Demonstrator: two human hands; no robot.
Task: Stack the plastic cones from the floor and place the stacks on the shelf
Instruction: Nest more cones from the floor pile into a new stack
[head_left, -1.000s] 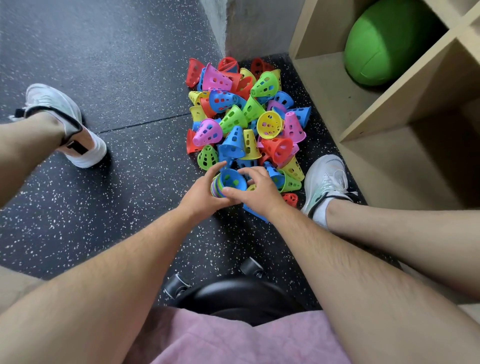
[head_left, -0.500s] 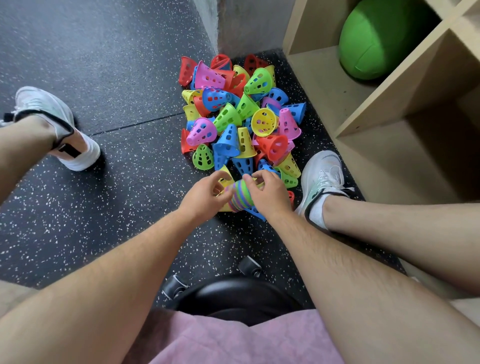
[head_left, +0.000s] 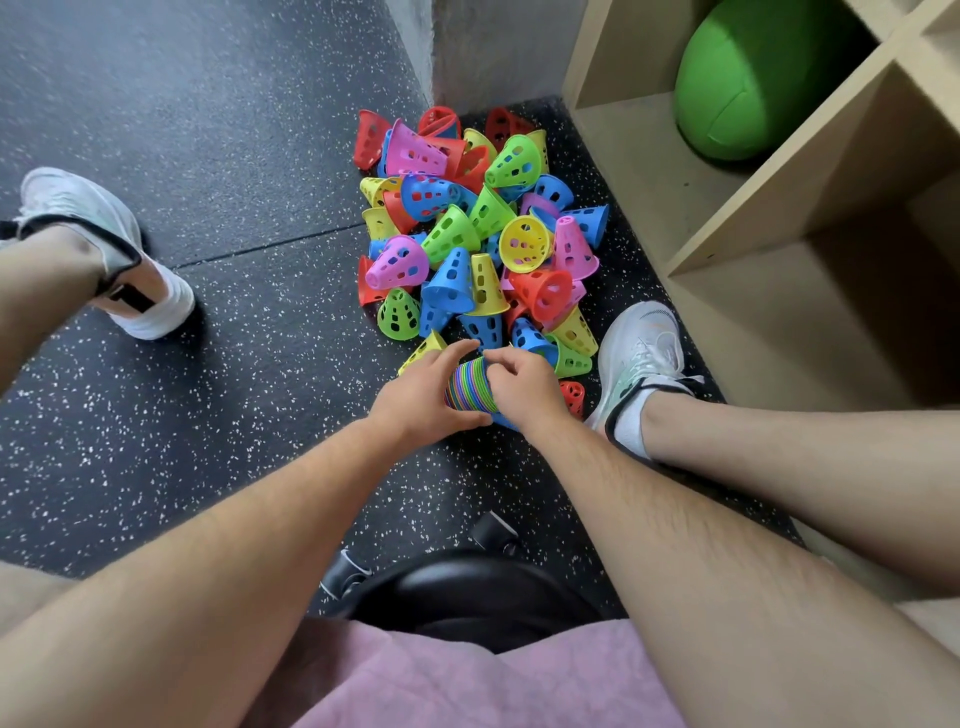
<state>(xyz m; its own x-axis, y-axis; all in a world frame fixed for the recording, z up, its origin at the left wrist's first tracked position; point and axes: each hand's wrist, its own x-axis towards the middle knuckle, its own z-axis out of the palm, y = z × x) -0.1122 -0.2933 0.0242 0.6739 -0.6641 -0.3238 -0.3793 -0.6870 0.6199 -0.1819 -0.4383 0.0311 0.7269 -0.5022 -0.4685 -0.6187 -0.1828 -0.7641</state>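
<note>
A pile of loose perforated plastic cones (head_left: 478, 234) in pink, green, blue, yellow and red lies on the dark speckled floor in the corner by the wall. At its near edge I hold a nested stack of cones (head_left: 470, 387), its coloured rims showing as stripes. My left hand (head_left: 423, 397) grips the stack's left side and my right hand (head_left: 522, 387) grips its right side, fingers curled over the top. The wooden shelf (head_left: 737, 218) stands at the right with open compartments.
A green ball (head_left: 753, 78) fills the upper shelf compartment. My white shoes rest on the floor, the left shoe (head_left: 98, 249) far left and the right shoe (head_left: 641, 358) beside the pile. A black wheeled stool (head_left: 467, 587) is under me.
The stack has turned from open end facing me to lying sideways with rims showing, and both hands have closed tighter around it. The view shifted slightly left.
</note>
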